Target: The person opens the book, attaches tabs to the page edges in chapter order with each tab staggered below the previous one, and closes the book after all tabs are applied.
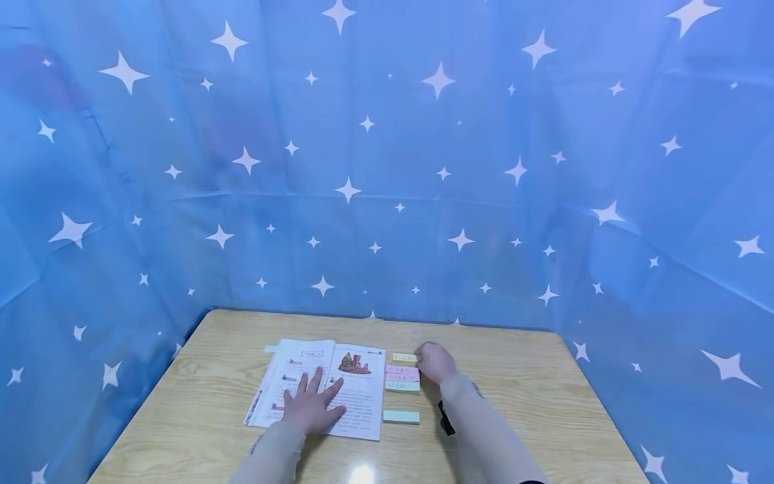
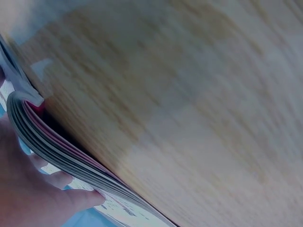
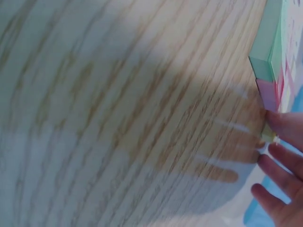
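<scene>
An open book [image 1: 357,403] with printed text and a small coloured picture lies on the table. Across its pages rests my left hand [image 1: 312,405], fingers spread and straight. The left wrist view shows this hand [image 2: 33,189] over the curved page edges of the book [image 2: 66,158]. Right of the book, a yellow sticky note pad [image 1: 402,357] has handwriting on it. My right hand [image 1: 437,364] pinches the pad's right end. In the right wrist view, thumb and fingertip of the right hand [image 3: 286,161] meet at the yellow pad [image 3: 268,134], beside pink and green pads.
Below the yellow pad are pink sticky notes [image 1: 402,374] and a green pad [image 1: 402,387], with writing. Another light green pad [image 1: 402,417] lies nearer me. A pale tab [image 1: 270,349] shows at the book's left edge. A starry blue curtain [image 1: 387,255] hangs behind the table [image 1: 514,376].
</scene>
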`<move>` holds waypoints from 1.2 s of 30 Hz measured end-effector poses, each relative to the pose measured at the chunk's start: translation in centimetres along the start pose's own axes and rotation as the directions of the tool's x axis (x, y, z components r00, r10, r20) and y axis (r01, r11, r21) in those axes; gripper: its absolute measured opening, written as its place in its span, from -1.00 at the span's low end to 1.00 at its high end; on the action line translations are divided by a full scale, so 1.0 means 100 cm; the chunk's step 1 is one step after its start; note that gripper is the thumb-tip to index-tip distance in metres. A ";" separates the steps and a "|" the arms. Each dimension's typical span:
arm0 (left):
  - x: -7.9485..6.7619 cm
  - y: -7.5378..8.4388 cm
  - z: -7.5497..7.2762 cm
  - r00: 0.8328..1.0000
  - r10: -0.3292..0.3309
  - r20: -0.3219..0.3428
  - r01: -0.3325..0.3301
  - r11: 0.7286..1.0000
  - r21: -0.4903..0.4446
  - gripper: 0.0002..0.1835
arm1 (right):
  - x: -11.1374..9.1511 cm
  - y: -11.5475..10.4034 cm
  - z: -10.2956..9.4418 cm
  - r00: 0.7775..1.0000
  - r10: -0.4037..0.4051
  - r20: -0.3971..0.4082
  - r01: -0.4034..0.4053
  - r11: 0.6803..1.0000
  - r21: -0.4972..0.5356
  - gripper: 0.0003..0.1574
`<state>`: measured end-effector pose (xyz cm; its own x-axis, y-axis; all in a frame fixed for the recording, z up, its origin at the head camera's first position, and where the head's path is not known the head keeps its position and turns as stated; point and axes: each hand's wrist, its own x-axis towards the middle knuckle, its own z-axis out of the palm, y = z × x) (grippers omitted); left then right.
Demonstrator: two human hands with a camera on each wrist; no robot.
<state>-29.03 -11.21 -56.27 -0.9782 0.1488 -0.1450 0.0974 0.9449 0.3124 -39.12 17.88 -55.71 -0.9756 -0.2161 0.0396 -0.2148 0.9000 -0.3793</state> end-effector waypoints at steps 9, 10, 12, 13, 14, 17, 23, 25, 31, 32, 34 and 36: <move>-0.001 0.008 -0.004 1.000 0.015 0.000 -0.015 1.000 -0.006 -0.35 | -0.005 0.008 -0.008 0.999 0.043 -0.024 -0.043 0.999 -0.019 -0.78; 0.000 0.009 -0.004 1.000 0.016 0.000 -0.016 1.000 -0.006 -0.35 | -0.005 0.010 -0.009 0.999 0.037 -0.029 -0.038 0.999 -0.024 -0.78; 0.000 0.009 -0.004 1.000 0.017 0.000 -0.017 1.000 -0.006 -0.35 | -0.007 0.012 -0.010 0.999 0.029 -0.035 -0.030 0.999 -0.027 -0.77; 0.000 0.009 -0.003 1.000 0.017 0.000 -0.017 1.000 -0.006 -0.35 | -0.008 0.013 -0.011 0.999 0.027 -0.037 -0.028 0.999 -0.029 -0.78; 0.000 0.008 -0.002 1.000 0.018 0.004 -0.018 1.000 -0.003 -0.34 | -0.009 0.014 -0.012 0.999 0.023 -0.039 -0.024 0.999 -0.031 -0.78; 0.001 0.008 -0.001 1.000 0.019 0.008 -0.019 1.000 0.006 -0.34 | -0.012 0.016 -0.015 0.999 0.017 -0.045 -0.019 0.999 -0.037 -0.78; -0.001 0.012 -0.003 1.000 0.022 0.012 -0.022 1.000 -0.007 -0.34 | -0.019 0.014 -0.026 0.998 0.023 -0.063 -0.026 0.998 -0.051 -0.76; -0.002 0.012 -0.003 1.000 0.024 0.019 -0.024 1.000 -0.012 -0.33 | -0.021 0.012 -0.031 0.998 0.017 -0.063 -0.019 0.999 -0.045 -0.75; -0.002 0.006 -0.001 1.000 0.017 0.024 -0.017 1.000 0.008 -0.32 | -0.026 0.008 -0.043 0.998 -0.032 -0.054 0.031 0.999 -0.035 -0.74; -0.002 0.005 -0.001 1.000 0.011 0.025 -0.011 1.000 0.007 -0.32 | -0.027 0.006 -0.044 0.998 -0.035 -0.054 0.033 0.999 -0.033 -0.74; -0.003 0.002 0.000 1.000 0.004 0.029 -0.004 1.000 0.002 -0.32 | -0.028 0.004 -0.047 0.997 -0.050 -0.056 0.048 0.998 -0.031 -0.73; -0.004 0.002 0.000 0.999 -0.003 0.036 0.003 1.000 -0.008 -0.33 | -0.032 0.002 -0.051 0.996 -0.062 -0.063 0.060 0.998 -0.034 -0.73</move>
<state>-28.59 -11.13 -56.18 -0.9712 0.1564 -0.1797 0.0928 0.9431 0.3194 -36.25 20.70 -51.21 -0.9614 -0.2471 0.1209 -0.2741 0.8978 -0.3448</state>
